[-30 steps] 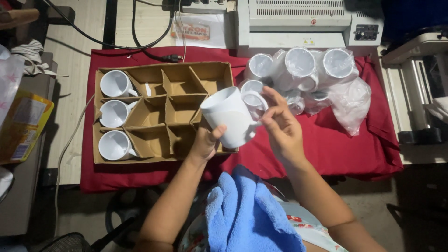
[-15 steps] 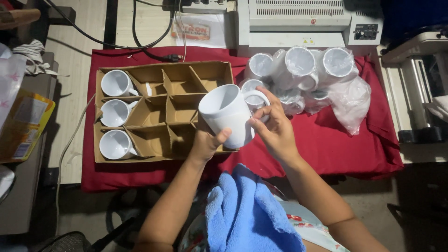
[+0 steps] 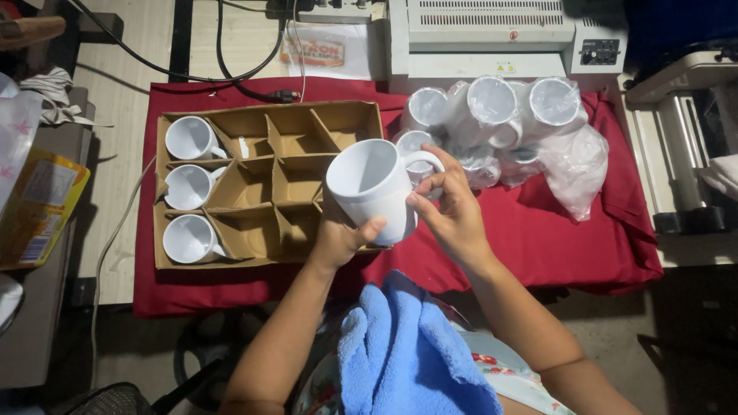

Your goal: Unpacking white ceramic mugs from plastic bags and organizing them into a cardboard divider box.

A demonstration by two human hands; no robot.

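Observation:
A plain white mug (image 3: 371,188) is held up over the right edge of a cardboard divider box (image 3: 292,165), its mouth tilted toward me. My left hand (image 3: 338,234) cups its underside and my right hand (image 3: 452,211) pinches the side by the handle. Three white mugs sit in the box's left column, the top one (image 3: 190,138), the middle one (image 3: 187,187) and the bottom one (image 3: 185,239). The other compartments hold nothing.
A cluster of white mugs in clear plastic bags (image 3: 500,123) lies on the red cloth (image 3: 538,246) to the right. A blue towel (image 3: 407,353) rests on my lap. A white machine (image 3: 492,34) and black cables (image 3: 231,69) are at the back.
The mug has moved slightly left and toward me over the box edge, and both hands have shifted with it, the right fingers now nearer the handle.

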